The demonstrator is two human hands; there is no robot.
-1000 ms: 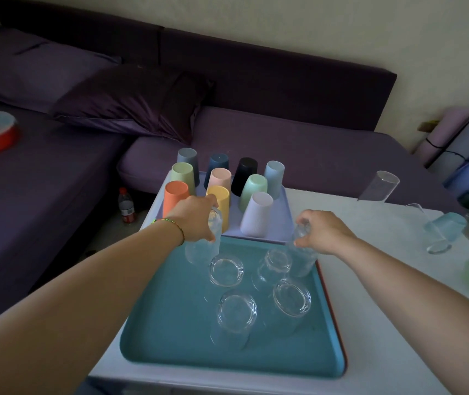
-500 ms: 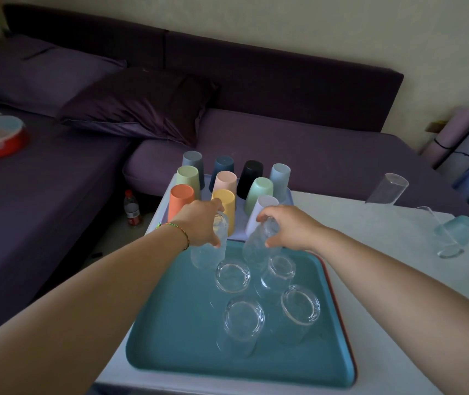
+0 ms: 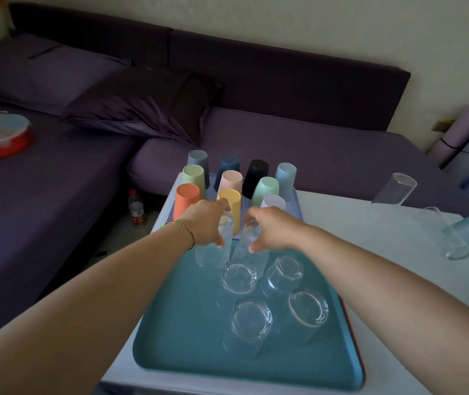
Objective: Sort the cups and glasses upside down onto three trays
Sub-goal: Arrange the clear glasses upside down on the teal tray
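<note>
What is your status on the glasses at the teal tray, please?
Left hand grips clear glass, right hand grips second glass, both at teal tray far edge. Four inverted glasses nearer on tray. Coloured cups close behind; nothing blocking.

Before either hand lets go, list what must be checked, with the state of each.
1. Left hand grips the first glass: ok.
2. First glass upside down, rim on the teal tray: ok.
3. Right hand grips the second glass: ok.
4. Second glass standing flat: cannot tell; it leans, and the nearer glass hides its rim.
5. Bare room on the teal tray for more: ok, at its near left.
6. All glasses sorted: not ok; a tall clear glass stands on the table, off the trays.
</note>
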